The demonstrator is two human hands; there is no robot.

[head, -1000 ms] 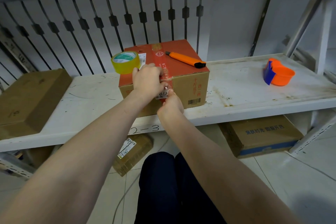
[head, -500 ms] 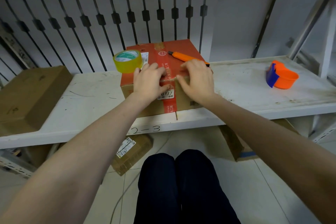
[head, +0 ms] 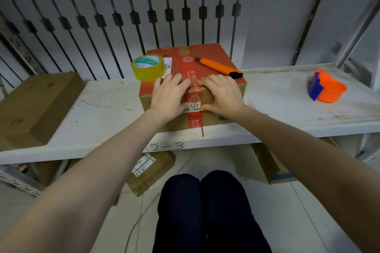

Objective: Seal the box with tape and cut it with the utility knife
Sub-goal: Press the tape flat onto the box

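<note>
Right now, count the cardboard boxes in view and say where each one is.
4. The red-topped box is under both hands on the shelf; a flat box lies at the shelf's left end; two more sit on the floor below. The shelf may hide others.

Head view: worn on the head, facing forward and down, close over the shelf (head: pixel 102 109)
Shared view: only one camera

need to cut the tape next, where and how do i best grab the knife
Probably grip the knife around its orange middle, coming from above with the right hand. It lies flat on the box, black end nearest that hand, long sides clear for fingers.
</note>
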